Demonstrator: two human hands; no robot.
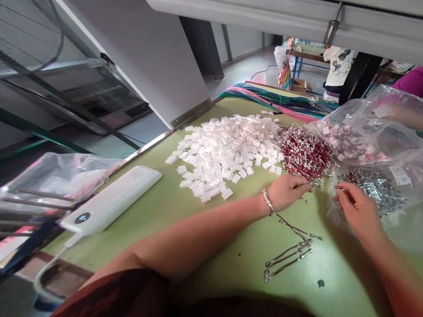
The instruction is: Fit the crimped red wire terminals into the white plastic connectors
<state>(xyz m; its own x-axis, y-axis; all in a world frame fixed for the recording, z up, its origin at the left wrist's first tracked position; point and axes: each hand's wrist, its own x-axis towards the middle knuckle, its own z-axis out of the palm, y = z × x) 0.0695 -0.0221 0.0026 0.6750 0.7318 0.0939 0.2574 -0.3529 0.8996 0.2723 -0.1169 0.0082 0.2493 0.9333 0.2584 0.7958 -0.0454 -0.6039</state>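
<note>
My left hand (287, 193), with a silver bracelet at the wrist, is pinched closed at the near edge of a heap of short red wires with metal terminals (306, 152). Its fingertips appear to grip one of these wires, though they partly cover it. Across from it, my right hand (359, 208) is closed in a pinch on a small metallic piece (337, 188), too small to name. This hand is beside a clear bag of metal parts (380, 187). Below my left hand, several terminal wires (287, 257) lie loose on the green tabletop (231, 246).
White plastic connector housings (228, 149) are heaped left of the wires. A white power bank (112, 200) with a cable lies at the left edge. Long coloured wires (271, 101) run along the back. Another clear bag (350, 136) stands at right; a person's sleeve (410, 81) shows beyond.
</note>
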